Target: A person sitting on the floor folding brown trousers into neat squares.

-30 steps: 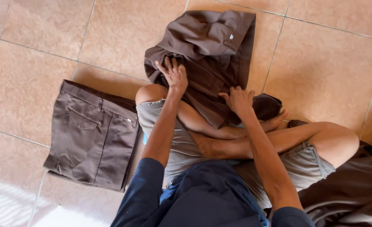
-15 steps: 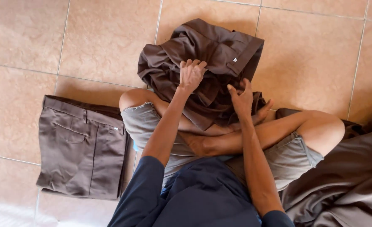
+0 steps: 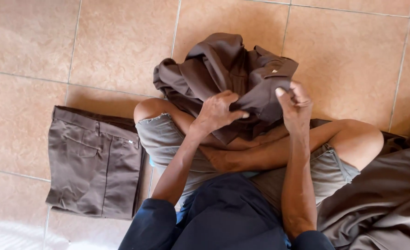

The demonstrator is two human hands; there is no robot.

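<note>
I sit cross-legged on a tiled floor with a crumpled dark brown garment [image 3: 223,74] bunched over my shins. My left hand [image 3: 216,111] grips a fold of its cloth near the middle. My right hand [image 3: 295,106] pinches the cloth at the right, just below a flap with a small pale button. Both hands lift the bundle slightly off my legs. The lower part of the garment is hidden behind my hands and knees.
A folded pair of brown trousers [image 3: 96,164] lies flat on the floor to my left. More brown cloth [image 3: 381,199] is heaped at my right side. Tan floor tiles [image 3: 121,41] with grey grout lines spread ahead.
Both hands have moved from lying spread on the garment to gripping it. The cloth has been gathered into a tighter bundle and drawn closer toward me.
</note>
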